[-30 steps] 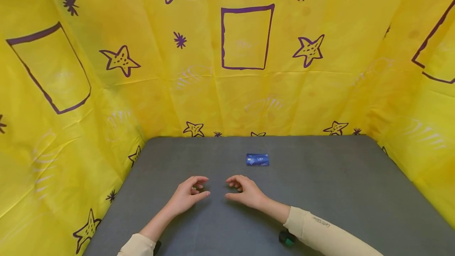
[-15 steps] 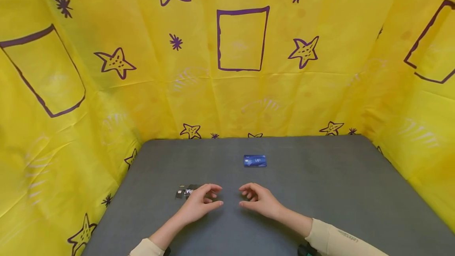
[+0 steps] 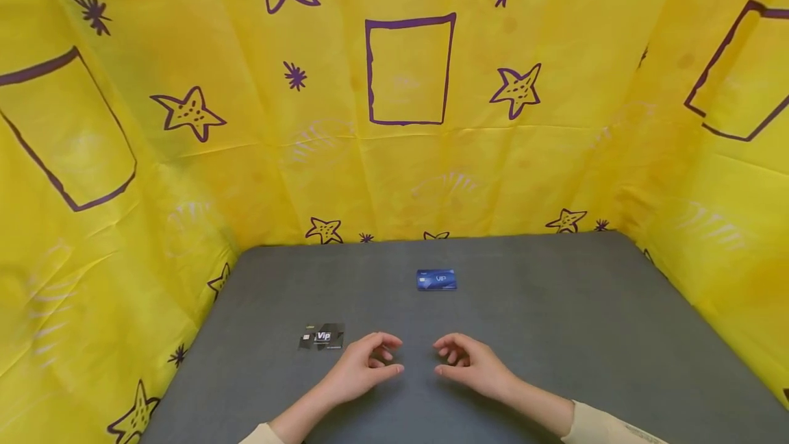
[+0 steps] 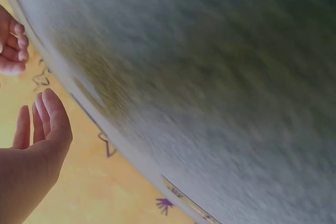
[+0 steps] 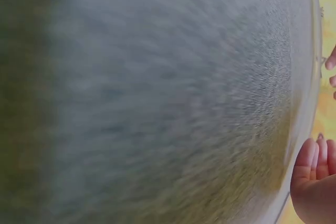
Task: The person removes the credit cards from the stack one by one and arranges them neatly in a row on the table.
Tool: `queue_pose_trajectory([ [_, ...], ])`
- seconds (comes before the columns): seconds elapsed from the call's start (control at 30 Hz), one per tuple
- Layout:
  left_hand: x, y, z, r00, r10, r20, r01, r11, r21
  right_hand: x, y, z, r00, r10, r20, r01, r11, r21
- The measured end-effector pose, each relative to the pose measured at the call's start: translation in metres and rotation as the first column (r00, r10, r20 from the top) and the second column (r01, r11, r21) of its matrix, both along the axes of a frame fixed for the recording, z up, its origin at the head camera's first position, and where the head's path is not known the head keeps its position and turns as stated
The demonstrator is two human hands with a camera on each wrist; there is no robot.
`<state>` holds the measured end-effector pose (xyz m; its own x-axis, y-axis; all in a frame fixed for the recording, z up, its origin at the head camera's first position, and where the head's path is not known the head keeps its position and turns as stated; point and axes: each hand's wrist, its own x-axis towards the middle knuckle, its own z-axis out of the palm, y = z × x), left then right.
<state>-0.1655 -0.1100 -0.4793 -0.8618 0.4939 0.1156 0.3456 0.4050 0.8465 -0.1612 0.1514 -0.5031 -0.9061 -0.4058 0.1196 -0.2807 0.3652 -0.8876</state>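
Both hands hover low over the grey table with their fingers loosely bent and nothing between them. My left hand (image 3: 366,365) is just right of a black card (image 3: 322,336) marked "Vip", which lies flat. Opposite it, a small gap away, is my right hand (image 3: 474,365), its fingertips facing the left ones. Farther back lies a blue card (image 3: 437,279) marked "VIP". The left wrist view shows the left hand (image 4: 44,140) with its fingers raised. In the right wrist view, the right hand (image 5: 315,179) appears at the edge.
The grey tabletop (image 3: 542,307) has rounded back corners. Yellow cloth (image 3: 394,177) with purple stars and frames hangs behind it and along both sides. A cream sleeve (image 3: 607,423) covers the right forearm.
Both hands have shifted right and nearer the body, staying about as far apart. The black card, mostly hidden behind my left hand before, now shows fully. The whole scene slid slightly left in view.
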Motion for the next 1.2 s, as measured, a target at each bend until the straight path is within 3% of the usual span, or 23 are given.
queue_pose_trajectory([
  [0.1,0.003,0.005,0.004,1.0,-0.01,0.008,0.01,1.0,0.013,0.006,0.005,0.008,1.0,-0.018,0.011,0.018,1.0,0.001],
  [0.23,0.013,0.012,0.028,0.999,-0.018,0.034,0.017,1.0,0.025,0.017,0.009,0.028,0.999,-0.042,0.03,0.042,0.999,-0.012],
  [0.33,0.017,0.016,0.036,0.999,-0.032,0.037,0.031,0.999,0.033,0.021,0.014,0.035,0.997,-0.064,0.041,0.064,0.998,0.0],
  [0.5,0.009,0.018,0.01,0.998,-0.055,0.013,0.055,0.998,0.028,0.023,0.023,0.033,0.996,-0.086,0.036,0.086,0.996,0.016],
  [0.6,0.006,0.019,0.002,0.997,-0.07,0.011,0.07,0.997,0.033,0.021,0.029,0.023,0.995,-0.093,0.02,0.093,0.995,0.024],
  [0.8,0.003,0.025,0.002,0.997,-0.076,0.027,0.076,0.997,0.028,0.01,0.036,0.006,0.996,-0.094,0.005,0.094,0.995,0.03],
  [1.2,-0.022,0.036,0.006,0.999,-0.048,-0.019,0.047,0.998,-0.039,-0.016,0.036,0.006,0.995,-0.1,-0.006,0.1,0.994,0.033],
])
